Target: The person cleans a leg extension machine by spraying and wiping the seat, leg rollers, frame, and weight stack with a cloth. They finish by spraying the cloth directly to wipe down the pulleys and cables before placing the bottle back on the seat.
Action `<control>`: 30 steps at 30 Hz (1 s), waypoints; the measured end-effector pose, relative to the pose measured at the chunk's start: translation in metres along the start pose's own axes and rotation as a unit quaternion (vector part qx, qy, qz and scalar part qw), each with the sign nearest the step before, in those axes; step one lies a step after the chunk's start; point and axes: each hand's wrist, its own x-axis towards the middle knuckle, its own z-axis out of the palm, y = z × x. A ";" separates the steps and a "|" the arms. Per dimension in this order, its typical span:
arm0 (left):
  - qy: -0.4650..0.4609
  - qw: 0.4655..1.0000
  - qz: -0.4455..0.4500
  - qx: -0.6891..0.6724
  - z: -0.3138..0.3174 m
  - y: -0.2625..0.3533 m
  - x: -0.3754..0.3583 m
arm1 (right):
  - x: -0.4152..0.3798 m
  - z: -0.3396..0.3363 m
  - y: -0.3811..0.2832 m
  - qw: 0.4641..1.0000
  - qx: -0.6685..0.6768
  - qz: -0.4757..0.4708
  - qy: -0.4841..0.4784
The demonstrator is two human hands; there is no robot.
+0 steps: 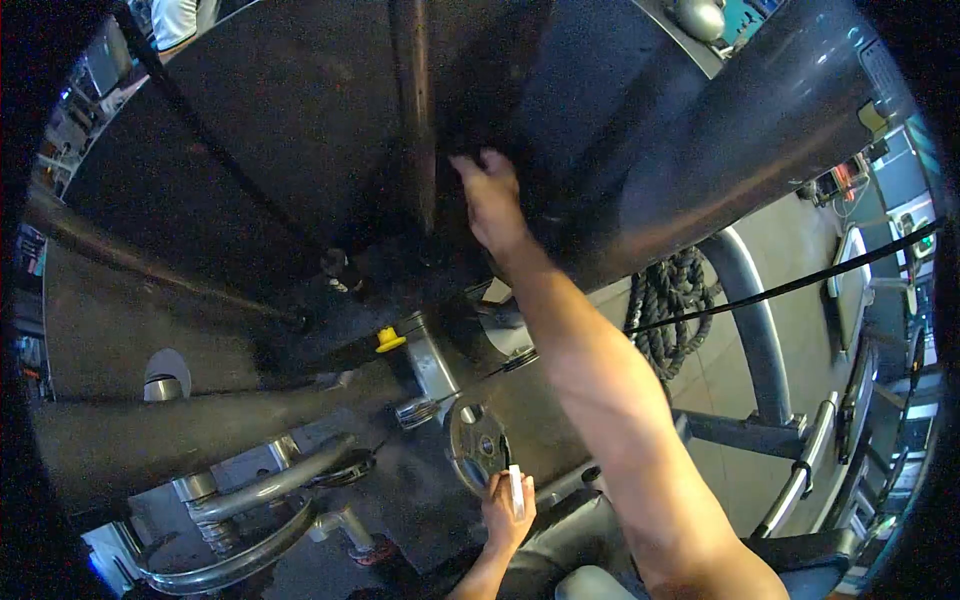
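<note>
My right hand (pixel 490 195) reaches far up against a large dark panel (pixel 340 120), just right of a vertical metal tube (pixel 424 110). Motion smears its fingers, and I cannot see whether anything is in them. Lower down, my left hand (pixel 507 515) is closed around a slim white-and-black object (pixel 517 490), whose kind does not show clearly. Right above that hand is a round grey weight plate (pixel 478 440) with a hub in the middle. A yellow knob (pixel 390 340) sits on the metal frame up and to the left.
Bent metal handles (pixel 265 500) stand at the lower left. A thick black rope (pixel 672 315) hangs in coils at the right, beside a curved grey frame tube (pixel 745 320). A black cable (pixel 790 285) crosses the right side. Another person's white sleeve (pixel 175 20) shows at the top left.
</note>
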 end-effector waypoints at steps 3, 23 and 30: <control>-0.004 1.000 0.009 0.016 0.005 -0.008 -0.003 | 0.001 0.026 -0.080 0.995 0.034 0.078 -0.047; 0.014 0.998 -0.021 -0.049 -0.007 0.007 0.003 | 0.033 -0.045 -0.001 0.692 -0.680 -0.236 0.055; 0.006 0.998 -0.041 -0.050 -0.005 0.006 0.004 | 0.019 -0.021 -0.094 0.764 -0.559 -0.317 0.057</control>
